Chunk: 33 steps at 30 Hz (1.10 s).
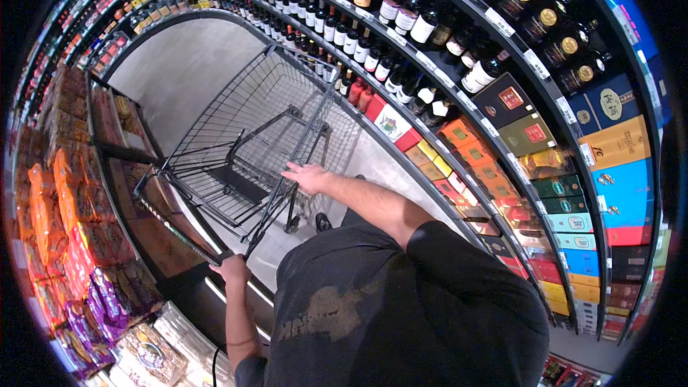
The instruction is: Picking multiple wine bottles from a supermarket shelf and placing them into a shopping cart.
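Note:
An empty-looking wire shopping cart point(247, 111) stands tilted across the aisle in front of me. My left hand point(233, 271) is closed round the near end of its dark handle bar point(172, 228). Further forward, my right hand point(308, 178) rests at the cart's right side rim, fingers stretched out and apart; whether they press on the wire is hard to make out. A dark folded panel point(240, 185) shows inside the cart's frame. Below my right arm, one dark shoe point(323, 222) is visible on the floor.
Shelves of wine bottles point(351, 41) curve along the right, with boxed goods point(473, 161) lower down. On the left, a display stacked with orange snack bags point(50, 211) and purple packets point(107, 304) stands close beside the cart. Grey floor point(193, 46) stretches beyond the cart.

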{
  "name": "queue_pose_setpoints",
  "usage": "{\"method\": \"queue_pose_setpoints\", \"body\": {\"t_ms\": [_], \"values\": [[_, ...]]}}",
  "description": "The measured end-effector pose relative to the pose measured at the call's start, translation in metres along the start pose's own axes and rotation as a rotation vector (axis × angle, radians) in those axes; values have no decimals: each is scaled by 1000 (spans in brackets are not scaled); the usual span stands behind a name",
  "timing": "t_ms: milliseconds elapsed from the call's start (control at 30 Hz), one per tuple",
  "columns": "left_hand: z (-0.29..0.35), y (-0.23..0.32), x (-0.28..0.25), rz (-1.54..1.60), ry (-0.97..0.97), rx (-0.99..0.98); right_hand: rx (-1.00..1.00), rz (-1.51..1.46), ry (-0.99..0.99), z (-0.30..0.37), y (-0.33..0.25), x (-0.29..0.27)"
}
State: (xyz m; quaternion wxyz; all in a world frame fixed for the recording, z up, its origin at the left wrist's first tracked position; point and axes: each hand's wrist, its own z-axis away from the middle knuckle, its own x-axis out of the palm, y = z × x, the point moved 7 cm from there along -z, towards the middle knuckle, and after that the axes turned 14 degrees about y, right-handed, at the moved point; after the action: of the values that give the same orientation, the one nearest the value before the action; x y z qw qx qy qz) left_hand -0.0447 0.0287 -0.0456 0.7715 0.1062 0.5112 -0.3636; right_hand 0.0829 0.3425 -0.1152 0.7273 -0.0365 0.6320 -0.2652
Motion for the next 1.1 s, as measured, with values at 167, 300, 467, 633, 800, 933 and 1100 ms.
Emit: {"method": "queue_pose_setpoints", "body": {"t_ms": [167, 300, 467, 633, 800, 933, 1100], "values": [[2, -5, 14, -68, 7, -42, -37, 75, 122, 8, -12, 0], [0, -17, 30, -25, 149, 33, -100, 189, 32, -7, -28, -1], [4, -8, 12, 62, 53, 16, -23, 98, 47, -22, -24, 3], [-1, -10, 26, 24, 56, -17, -13, 96, -29, -25, -28, 0], [0, -13, 29, -150, 129, -107, -46, 125, 27, -15, -34, -2], [5, -15, 24, -170, 72, -110, 1, 94, -35, -14, -33, 18], [-3, -31, 61, -193, 45, -93, -121, 48, 85, 7, -31, 27]]}}
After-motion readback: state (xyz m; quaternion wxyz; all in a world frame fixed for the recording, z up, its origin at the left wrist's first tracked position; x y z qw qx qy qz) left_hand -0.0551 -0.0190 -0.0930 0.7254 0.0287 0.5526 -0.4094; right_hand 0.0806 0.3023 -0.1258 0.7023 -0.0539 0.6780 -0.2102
